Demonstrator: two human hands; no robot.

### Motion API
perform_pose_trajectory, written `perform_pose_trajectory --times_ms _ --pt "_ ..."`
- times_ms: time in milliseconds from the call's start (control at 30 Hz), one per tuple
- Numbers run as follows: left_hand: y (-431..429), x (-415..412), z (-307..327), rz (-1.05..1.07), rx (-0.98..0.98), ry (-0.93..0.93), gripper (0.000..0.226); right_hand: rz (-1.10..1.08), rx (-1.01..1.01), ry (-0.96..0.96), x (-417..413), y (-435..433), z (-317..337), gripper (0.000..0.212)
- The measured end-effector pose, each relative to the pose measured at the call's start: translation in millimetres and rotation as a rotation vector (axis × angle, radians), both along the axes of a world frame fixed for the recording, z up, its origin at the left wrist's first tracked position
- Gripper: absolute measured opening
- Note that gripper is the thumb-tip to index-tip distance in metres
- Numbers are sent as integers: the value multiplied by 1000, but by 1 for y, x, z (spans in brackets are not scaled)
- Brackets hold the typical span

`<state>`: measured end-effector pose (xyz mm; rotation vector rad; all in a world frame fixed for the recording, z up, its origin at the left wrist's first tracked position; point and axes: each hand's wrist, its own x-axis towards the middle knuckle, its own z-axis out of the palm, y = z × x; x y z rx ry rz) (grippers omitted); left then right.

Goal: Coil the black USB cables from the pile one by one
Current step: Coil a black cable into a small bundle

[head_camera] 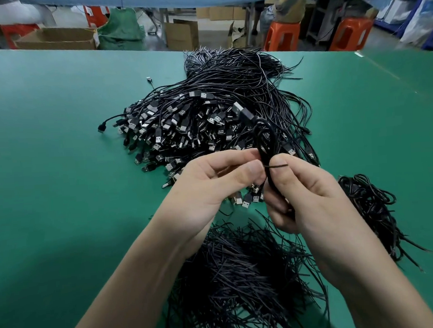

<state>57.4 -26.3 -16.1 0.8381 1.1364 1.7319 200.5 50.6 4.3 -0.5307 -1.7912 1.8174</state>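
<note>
Two hands, left hand (211, 187) and right hand (311, 196), pinch one looped cable (261, 149). The pile (207, 108) lies toward the far edge of the counter (57, 148).

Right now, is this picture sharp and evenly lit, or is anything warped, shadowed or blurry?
Head view: soft, even light; a faint shadow darkens the green table beside the left forearm; the left hand, right hand and coiled USB cable are sharp; the wide lens stretches the corners.

Counter (57, 148) plain green. Cable pile (219, 108) black with silver plug tips; twist ties (242, 268) black. 2 stools (282, 36) orange, boxes (55, 39) brown cardboard.
</note>
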Motion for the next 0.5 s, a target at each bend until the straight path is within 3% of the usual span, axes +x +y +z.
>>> perform_pose_trajectory --times_ms 100,233,400,500 --pt "2 5 -1 -12 1 8 38 35 -29 -36 2 2 0 34" --pt "2 7 0 -78 13 11 19 91 -76 -101 5 7 0 43" --pt "-1 5 4 -146 33 26 13 234 -208 -180 6 6 -3 53" --pt "-3 3 4 -154 15 38 11 325 -275 -148 6 6 -5 48"
